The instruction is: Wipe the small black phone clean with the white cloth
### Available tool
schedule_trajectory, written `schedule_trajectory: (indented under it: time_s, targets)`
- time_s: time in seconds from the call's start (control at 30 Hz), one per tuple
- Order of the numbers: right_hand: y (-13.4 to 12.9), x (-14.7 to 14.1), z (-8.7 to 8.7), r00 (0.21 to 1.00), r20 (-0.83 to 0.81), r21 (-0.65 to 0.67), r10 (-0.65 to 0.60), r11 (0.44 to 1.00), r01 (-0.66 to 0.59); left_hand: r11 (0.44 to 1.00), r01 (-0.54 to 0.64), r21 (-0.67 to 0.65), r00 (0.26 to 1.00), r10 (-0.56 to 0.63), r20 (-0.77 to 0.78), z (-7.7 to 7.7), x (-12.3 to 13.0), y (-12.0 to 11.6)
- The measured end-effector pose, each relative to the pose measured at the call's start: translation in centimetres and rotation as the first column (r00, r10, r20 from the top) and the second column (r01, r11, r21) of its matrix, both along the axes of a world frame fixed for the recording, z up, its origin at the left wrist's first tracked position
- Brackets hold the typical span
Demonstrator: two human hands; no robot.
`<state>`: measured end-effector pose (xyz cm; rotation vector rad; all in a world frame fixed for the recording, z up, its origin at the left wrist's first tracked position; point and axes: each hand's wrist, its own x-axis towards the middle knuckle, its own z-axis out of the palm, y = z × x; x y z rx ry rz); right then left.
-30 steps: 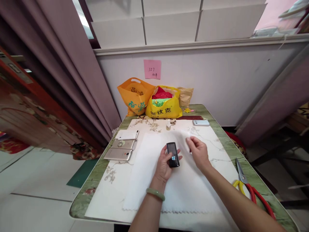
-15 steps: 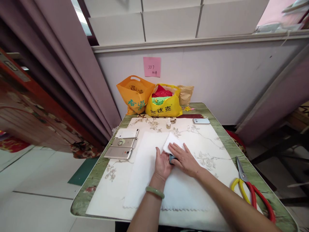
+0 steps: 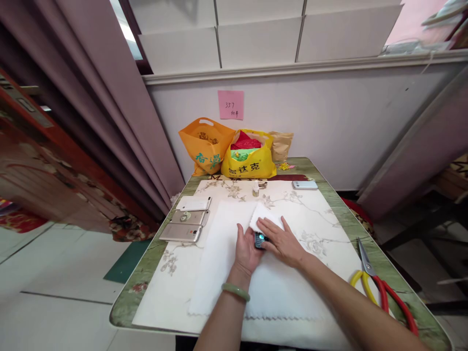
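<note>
The dark keypad phone (image 3: pixel 260 241) lies in the person's left hand (image 3: pixel 247 251), above the large white cloth (image 3: pixel 226 287); that hand is open, palm up, its thumb spread away from the phone. The right hand (image 3: pixel 283 242) lies over it with fingers nearly straight on a small folded white cloth (image 3: pixel 262 213), which covers the phone's far part; whether those fingers also pinch the cloth cannot be told, since the hand hides its near side. The phone looks light and rigid, its glossy casing likely a bit slippery under soft fabric, and its screen would probably scratch or crack more readily than the body. It seems best taken by its two long side edges, low near the keypad, with the palm backing it. The cloth looks limp and thin, easily held flat beneath spread fingers or pinched at its zigzag edge.
</note>
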<state>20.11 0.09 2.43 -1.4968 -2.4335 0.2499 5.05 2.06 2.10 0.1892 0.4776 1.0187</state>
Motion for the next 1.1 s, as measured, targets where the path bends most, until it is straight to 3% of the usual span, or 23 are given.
schedule_trajectory:
  time_s: [0.07,0.13,0.27,0.37,0.47,0.6,0.67,0.8,0.83,0.9,0.97,1.0,1.1]
  targets:
    - [0.6,-0.1,-0.1,0.996,0.005,0.018,-0.093,0.996,0.093,0.999,0.023,0.042,0.999,-0.024,0.041,0.1,0.0,-0.1]
    - [-0.1,0.0,-0.2,0.994,0.005,0.056,-0.107,0.993,0.107,0.999,-0.019,0.032,0.999,0.017,0.052,0.2,0.0,-0.2]
    - [-3.2,0.3,-0.2,0.997,0.0,0.096,0.077,0.992,-0.077,0.998,-0.061,-0.019,0.996,0.062,0.058,0.2,-0.1,-0.2]
    - [-3.4,0.2,-0.1,0.984,-0.035,0.072,0.175,0.982,-0.173,0.996,-0.053,-0.077,0.998,0.055,0.022,0.0,-0.1,-0.1]
    - [-1.1,-0.1,-0.1,0.986,-0.105,0.052,0.13,0.991,-0.125,0.995,-0.059,-0.08,0.998,0.06,0.007,0.0,0.0,-0.1]
    - [1.0,-0.8,0.3,0.979,-0.201,0.045,-0.018,0.999,0.028,1.0,-0.007,0.0,0.999,0.007,0.05,0.2,0.0,-0.3]
    - [0.1,-1.1,0.7,0.973,-0.23,0.058,-0.017,0.998,0.031,1.0,-0.012,-0.009,0.999,0.012,0.039,0.0,-0.1,-0.4]
    - [-2.8,-1.0,1.4,0.929,-0.342,0.049,0.138,0.99,-0.129,0.993,-0.053,-0.108,0.998,0.051,-0.026,-0.7,-0.4,-0.3]
    - [-3.1,-0.7,1.6,0.916,-0.381,0.034,0.124,0.992,-0.12,0.993,-0.034,-0.117,0.999,0.03,-0.03,-0.9,-0.5,-0.3]
    - [-2.8,-0.3,1.7,0.909,-0.417,0.02,-0.009,1.0,0.02,0.995,0.022,-0.095,1.0,-0.023,-0.008,-1.1,-0.7,-0.2]
    - [-1.8,-0.2,1.4,0.922,-0.363,0.066,-0.135,0.983,0.17,0.997,0.054,-0.06,0.998,-0.053,0.024,-1.2,-0.8,-0.2]
    - [-1.3,-0.3,1.2,0.941,-0.307,0.1,-0.143,0.978,0.181,0.997,0.052,-0.063,0.999,-0.051,0.02,-1.2,-0.8,-0.2]
    - [-0.8,-1.7,0.1,0.992,-0.119,0.126,0.038,0.992,-0.023,0.984,-0.049,-0.172,0.992,0.028,-0.124,-1.3,-0.9,-0.3]
